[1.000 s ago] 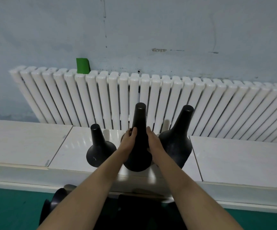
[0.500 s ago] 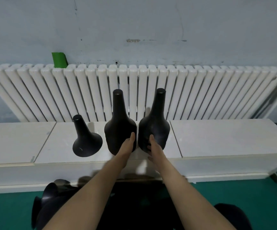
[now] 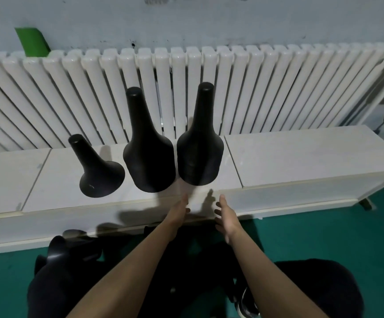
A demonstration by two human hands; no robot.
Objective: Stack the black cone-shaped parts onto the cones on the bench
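On the white bench (image 3: 301, 157): three black cones upright in a row. At left, apart, the short cone (image 3: 99, 173); middle stack (image 3: 148, 157) and right stack (image 3: 199, 154) taller, just beside each other. My left hand (image 3: 178, 212) and right hand (image 3: 226, 216) hover off the bench's front edge, fingers straight, holding nothing. Loose black parts (image 3: 57, 251) below, lower left.

A second ago I had both hands wrapped round the neck of the middle stack (image 3: 148, 157). Half a second ago they had slid down, one to its base and one to the base of the right stack (image 3: 199, 152). Now my left hand (image 3: 178, 208) and right hand (image 3: 226, 215) are off both and drawn back over the near edge of the bench (image 3: 301, 157), fingers straight, holding nothing.
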